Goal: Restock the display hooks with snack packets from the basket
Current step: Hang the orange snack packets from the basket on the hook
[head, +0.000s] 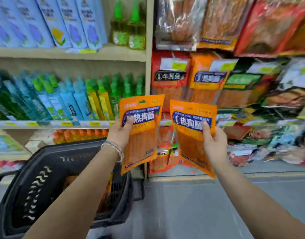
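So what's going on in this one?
A person is restocking a snack display. The left hand holds an orange packet near its top, thumb on the front. The right hand holds a second packet the same way. Both are raised in front of the display and are not yet on a hook. Matching hung packets show just above. The black basket sits low on the left, with something orange inside.

Snack packets [141, 128] glossy plastic film; basket [44, 178] matt black perforated plastic.
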Available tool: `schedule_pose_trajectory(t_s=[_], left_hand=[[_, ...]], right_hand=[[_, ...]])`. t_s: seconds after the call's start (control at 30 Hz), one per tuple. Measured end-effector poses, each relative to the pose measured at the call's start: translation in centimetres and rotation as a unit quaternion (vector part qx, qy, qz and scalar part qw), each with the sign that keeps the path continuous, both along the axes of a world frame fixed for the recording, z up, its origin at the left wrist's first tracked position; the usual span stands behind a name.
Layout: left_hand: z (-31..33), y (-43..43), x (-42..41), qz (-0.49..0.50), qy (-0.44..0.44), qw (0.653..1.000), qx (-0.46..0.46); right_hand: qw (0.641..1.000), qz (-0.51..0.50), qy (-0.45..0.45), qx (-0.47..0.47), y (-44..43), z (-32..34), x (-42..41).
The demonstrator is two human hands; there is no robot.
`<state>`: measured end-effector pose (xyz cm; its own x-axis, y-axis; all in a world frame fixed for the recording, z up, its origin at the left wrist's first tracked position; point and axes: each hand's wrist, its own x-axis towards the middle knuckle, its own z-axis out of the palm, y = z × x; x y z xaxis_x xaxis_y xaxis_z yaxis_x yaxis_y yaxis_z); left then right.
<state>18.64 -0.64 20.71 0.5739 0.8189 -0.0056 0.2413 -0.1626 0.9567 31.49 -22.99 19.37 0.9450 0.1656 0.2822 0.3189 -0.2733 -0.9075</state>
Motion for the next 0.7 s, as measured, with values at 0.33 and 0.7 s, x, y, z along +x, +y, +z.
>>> schedule_pose_trajectory(t_s=[0.33, 0.7], left_hand=[[12.7, -6.1, 10.3, -0.039, -0.178, 0.981, 0.064], [22.1, -5.0, 18.4, -0.058, -0.263, 0.96, 0.071]], right_hand=[[0.988, -0.001, -0.107, 0.109, -6.6, 13.2, 9.9], [0.968, 0.027, -0.055, 0.242, -2.2, 26.3, 20.3]])
